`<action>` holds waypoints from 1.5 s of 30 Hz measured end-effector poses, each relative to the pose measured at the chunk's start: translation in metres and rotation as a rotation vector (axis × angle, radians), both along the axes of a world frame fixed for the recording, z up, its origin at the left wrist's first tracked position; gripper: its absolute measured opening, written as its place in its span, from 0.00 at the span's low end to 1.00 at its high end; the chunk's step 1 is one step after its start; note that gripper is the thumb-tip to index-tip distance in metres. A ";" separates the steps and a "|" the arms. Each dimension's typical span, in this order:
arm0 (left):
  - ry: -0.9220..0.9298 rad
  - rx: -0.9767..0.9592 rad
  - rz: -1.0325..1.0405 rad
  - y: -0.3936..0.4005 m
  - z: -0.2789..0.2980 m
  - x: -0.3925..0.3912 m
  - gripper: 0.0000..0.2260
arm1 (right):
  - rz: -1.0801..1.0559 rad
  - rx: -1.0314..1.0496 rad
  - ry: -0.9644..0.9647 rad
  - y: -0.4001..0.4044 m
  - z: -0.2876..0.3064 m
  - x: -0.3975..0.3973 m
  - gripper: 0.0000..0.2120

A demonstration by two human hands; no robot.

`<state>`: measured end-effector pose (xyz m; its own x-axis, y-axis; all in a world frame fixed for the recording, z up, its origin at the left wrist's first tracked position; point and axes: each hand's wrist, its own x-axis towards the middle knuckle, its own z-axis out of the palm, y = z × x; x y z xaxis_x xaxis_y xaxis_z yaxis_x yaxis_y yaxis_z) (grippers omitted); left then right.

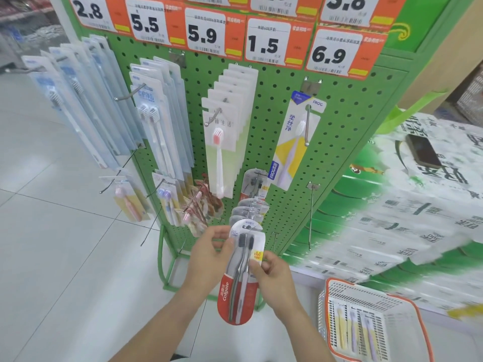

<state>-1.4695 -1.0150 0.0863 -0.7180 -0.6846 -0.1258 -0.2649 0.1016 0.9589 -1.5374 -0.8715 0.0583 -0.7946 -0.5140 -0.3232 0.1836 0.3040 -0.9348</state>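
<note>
A Colgate toothbrush pack (236, 296), red at the bottom with two dark-bristled brushes, is held in front of a green pegboard rack (339, 142). My left hand (209, 254) pinches its upper left edge. My right hand (271, 275) grips its right edge near the yellow sticker. The pack's top sits just below a row of identical packs (251, 205) hanging on a hook.
Other toothbrush packs hang on hooks across the rack, under orange and white price tags (264, 43). A white basket with an orange rim (415, 309) at lower right holds several toothbrush packs. Stacked wrapped goods (418, 205) stand to the right, with a dark phone (423, 150) on top.
</note>
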 end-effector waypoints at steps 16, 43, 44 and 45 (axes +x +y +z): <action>0.079 -0.026 0.095 -0.003 -0.016 -0.008 0.10 | 0.066 0.021 -0.027 -0.010 -0.011 -0.017 0.07; 0.038 -0.171 0.004 -0.014 -0.024 -0.029 0.06 | -0.167 0.176 0.054 -0.025 -0.019 -0.051 0.08; 0.045 -0.166 -0.005 -0.013 -0.022 -0.031 0.07 | -0.217 0.146 0.096 -0.025 -0.016 -0.054 0.05; 0.052 -0.164 -0.018 -0.013 -0.021 -0.032 0.07 | -0.263 0.116 0.132 -0.026 -0.013 -0.058 0.04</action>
<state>-1.5019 -1.0282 0.0651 -0.7328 -0.6800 0.0247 -0.2117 0.2624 0.9414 -1.5951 -0.8980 0.0456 -0.9344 -0.2509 -0.2530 0.1498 0.3677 -0.9178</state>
